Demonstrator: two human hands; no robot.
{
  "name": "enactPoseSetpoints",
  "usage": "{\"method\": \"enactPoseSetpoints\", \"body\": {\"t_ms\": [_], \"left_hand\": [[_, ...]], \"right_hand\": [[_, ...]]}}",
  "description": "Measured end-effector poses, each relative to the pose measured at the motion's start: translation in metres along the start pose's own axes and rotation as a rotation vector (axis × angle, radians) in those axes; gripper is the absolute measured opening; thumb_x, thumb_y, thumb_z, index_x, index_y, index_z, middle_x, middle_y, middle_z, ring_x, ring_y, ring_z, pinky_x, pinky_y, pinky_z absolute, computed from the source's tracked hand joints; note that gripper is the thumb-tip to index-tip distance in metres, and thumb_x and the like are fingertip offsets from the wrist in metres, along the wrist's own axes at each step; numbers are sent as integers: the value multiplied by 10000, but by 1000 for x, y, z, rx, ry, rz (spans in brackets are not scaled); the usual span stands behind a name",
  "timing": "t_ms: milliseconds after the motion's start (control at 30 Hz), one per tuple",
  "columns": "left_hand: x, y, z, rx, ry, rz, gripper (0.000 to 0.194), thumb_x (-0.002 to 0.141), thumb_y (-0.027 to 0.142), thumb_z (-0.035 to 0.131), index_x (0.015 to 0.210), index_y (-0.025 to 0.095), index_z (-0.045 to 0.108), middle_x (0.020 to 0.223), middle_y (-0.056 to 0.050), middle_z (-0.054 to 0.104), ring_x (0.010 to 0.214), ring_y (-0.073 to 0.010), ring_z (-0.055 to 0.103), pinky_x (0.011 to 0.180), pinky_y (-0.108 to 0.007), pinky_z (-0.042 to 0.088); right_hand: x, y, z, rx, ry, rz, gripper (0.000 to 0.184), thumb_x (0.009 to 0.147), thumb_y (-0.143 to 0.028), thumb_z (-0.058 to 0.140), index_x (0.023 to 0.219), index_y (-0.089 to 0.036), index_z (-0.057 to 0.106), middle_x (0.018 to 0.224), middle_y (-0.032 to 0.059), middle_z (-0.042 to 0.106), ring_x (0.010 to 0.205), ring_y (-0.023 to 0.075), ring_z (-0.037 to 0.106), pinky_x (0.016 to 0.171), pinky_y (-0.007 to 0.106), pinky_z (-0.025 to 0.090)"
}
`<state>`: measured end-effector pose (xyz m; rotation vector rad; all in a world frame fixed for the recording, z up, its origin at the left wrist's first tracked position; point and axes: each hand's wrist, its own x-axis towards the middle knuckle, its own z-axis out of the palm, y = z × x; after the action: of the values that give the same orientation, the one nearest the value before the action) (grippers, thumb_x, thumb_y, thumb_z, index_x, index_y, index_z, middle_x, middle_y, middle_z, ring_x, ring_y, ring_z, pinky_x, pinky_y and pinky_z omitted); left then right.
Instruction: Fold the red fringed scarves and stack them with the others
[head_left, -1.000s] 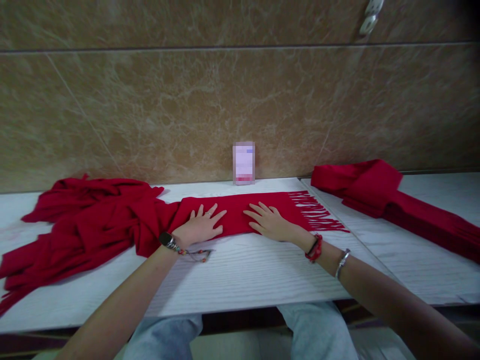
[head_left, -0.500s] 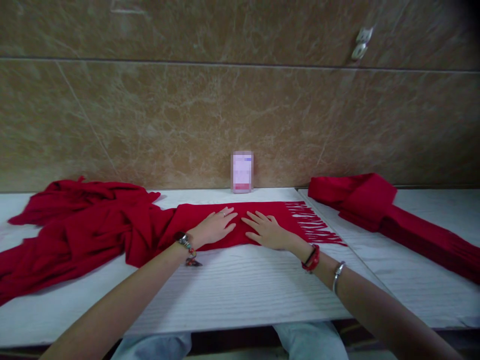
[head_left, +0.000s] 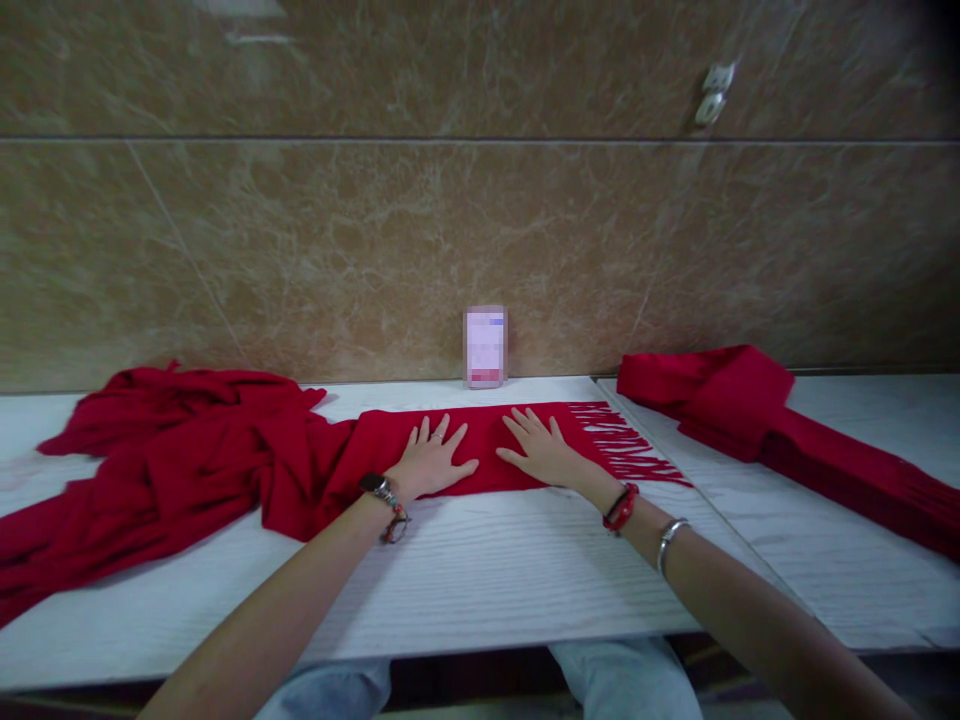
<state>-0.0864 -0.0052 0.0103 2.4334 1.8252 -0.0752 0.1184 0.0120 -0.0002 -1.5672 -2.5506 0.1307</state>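
A red scarf [head_left: 484, 430] lies across the white table, its right part flat and ending in a fringe, its left part crumpled in folds. My left hand [head_left: 431, 462] rests on the flat part, palm down with fingers spread. To its right, my right hand [head_left: 541, 450] also lies flat on the cloth near the fringe, fingers apart. Neither hand grips the fabric. The scarf's left end runs out of view.
Another red scarf [head_left: 720, 400], folded, lies at the right. A phone-like device [head_left: 485, 347] with a blurred screen leans against the brown marbled wall [head_left: 360, 250]. A small white fitting [head_left: 714, 95] is on the wall. The white table [head_left: 480, 580] has a seam at the right.
My hands have turned so their fingers point more toward the wall and spread wider. They now lie slightly farther apart on the scarf. The view has shifted a little.
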Motion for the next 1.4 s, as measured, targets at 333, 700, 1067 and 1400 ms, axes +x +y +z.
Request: {"method": "enactPoseSetpoints", "body": {"t_ms": [333, 700, 1067, 1400], "left_hand": [[1, -2, 3, 0, 12, -11, 820, 791, 700, 250, 1422, 181, 179, 1485, -113, 79, 1329, -387, 44, 1043, -509, 141], [3, -5, 6, -9, 35, -12, 890, 772, 711, 266, 1415, 102, 181, 1476, -145, 102, 1333, -374, 58, 1048, -498, 140], [2, -4, 4, -24, 50, -24, 894, 762, 724, 250, 1415, 115, 198, 1478, -136, 97, 1326, -393, 72, 1045, -502, 146], [-9, -3, 2, 60, 272, 151, 567, 873, 492, 359, 1291, 116, 427, 1354, -167, 395, 1259, -322, 323, 1003, -446, 265]], "right_hand": [[9, 13, 8, -76, 2, -19, 505, 916, -403, 281, 1360, -168, 336, 1446, 121, 258, 1326, 277, 216, 1015, 563, 224], [34, -15, 10, -136, 65, -201, 472, 917, -283, 281, 1378, -184, 294, 1450, 103, 260, 1331, 256, 204, 1007, 538, 267], [25, 70, 7, -222, 0, 171, 451, 917, -287, 282, 1353, -190, 344, 1444, 120, 267, 1319, 270, 237, 997, 574, 255], [12, 40, -9, -67, 139, -70, 492, 909, -313, 324, 1339, -77, 360, 1415, 179, 303, 1317, 262, 244, 1045, 469, 261]]}}
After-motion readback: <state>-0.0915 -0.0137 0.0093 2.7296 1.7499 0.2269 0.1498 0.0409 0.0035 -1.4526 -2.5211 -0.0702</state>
